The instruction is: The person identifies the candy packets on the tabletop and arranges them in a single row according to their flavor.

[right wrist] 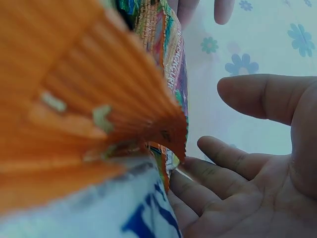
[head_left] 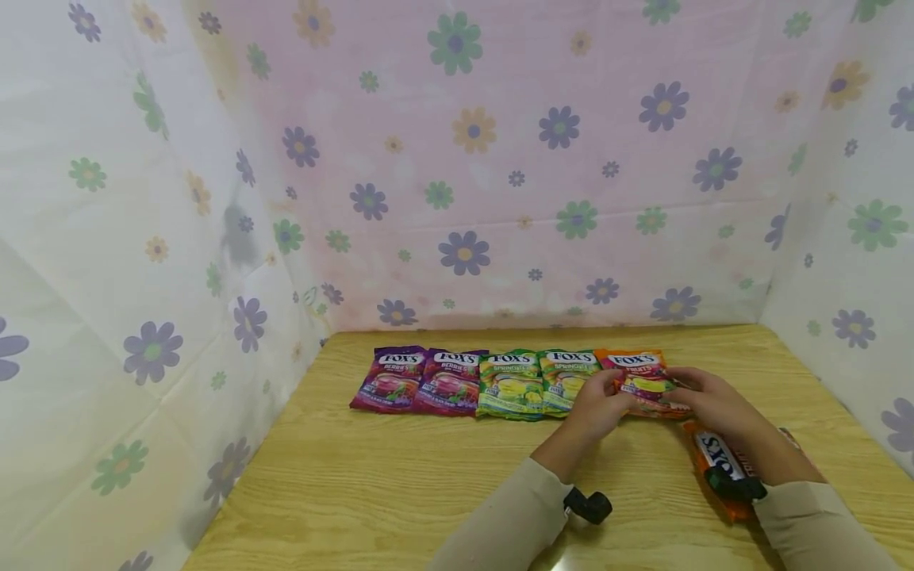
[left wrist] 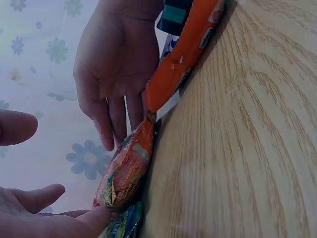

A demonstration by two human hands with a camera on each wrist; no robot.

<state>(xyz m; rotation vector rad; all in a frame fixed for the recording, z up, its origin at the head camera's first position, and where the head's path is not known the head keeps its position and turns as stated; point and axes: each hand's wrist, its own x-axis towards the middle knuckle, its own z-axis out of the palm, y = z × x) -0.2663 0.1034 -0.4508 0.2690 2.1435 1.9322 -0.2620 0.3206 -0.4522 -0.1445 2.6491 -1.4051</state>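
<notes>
An orange Fox's candy bag [head_left: 640, 363] lies flat at the right end of a row of bags, between my two hands. My left hand [head_left: 596, 406] is at its left edge, thumb and fingers apart; in the left wrist view a fingertip touches the bag's side [left wrist: 130, 171]. On the other side my right hand [head_left: 721, 408] reaches the bag's right edge with fairly straight, spread fingers [right wrist: 218, 173]. Under my right wrist lies another orange Fox's bag [head_left: 714, 452], partly hidden by the forearm, which looms large in the right wrist view.
Leftward along the row are two green Fox's Spring bags [head_left: 510, 388] and two purple Fox's Berries bags [head_left: 389, 385], side by side on the wooden table [head_left: 400, 484]. Flower-patterned cloth [head_left: 464, 190] hangs behind and at both sides. A black wrist camera [head_left: 588, 505] sits on my left sleeve.
</notes>
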